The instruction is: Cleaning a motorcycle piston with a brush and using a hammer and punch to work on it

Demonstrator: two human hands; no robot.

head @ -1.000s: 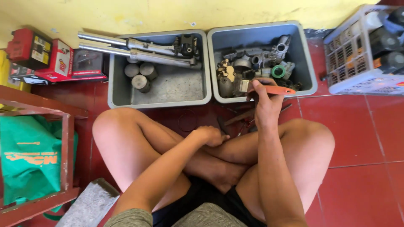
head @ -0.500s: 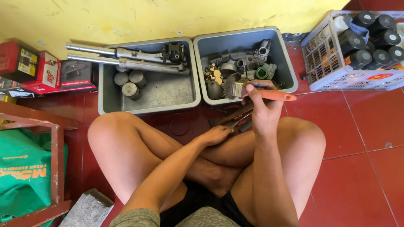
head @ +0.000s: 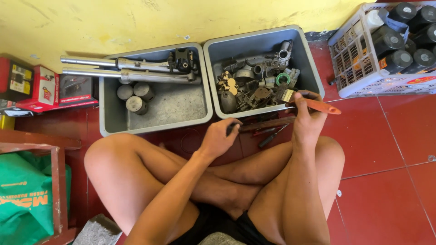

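Note:
I sit cross-legged on a red tiled floor. My right hand (head: 307,119) grips a paintbrush (head: 313,103) with an orange handle, its bristles at the front rim of the right grey tub (head: 313,77). That tub holds several dirty metal engine parts (head: 254,84). My left hand (head: 219,137) closes on the end of a long dark tool (head: 265,124) lying on the floor before the tub. Other small tools (head: 271,136) lie beside it.
The left grey tub (head: 109,122) holds two fork tubes (head: 131,70) and three metal cylinders (head: 135,97). A white basket of dark bottles (head: 390,50) stands at the right. Red boxes (head: 41,86), a wooden frame (head: 56,181) and a green bag (head: 22,199) are at the left.
My left hand has moved forward off my legs and taken hold of the dark tool on the floor. My right hand still holds the brush near the tub rim.

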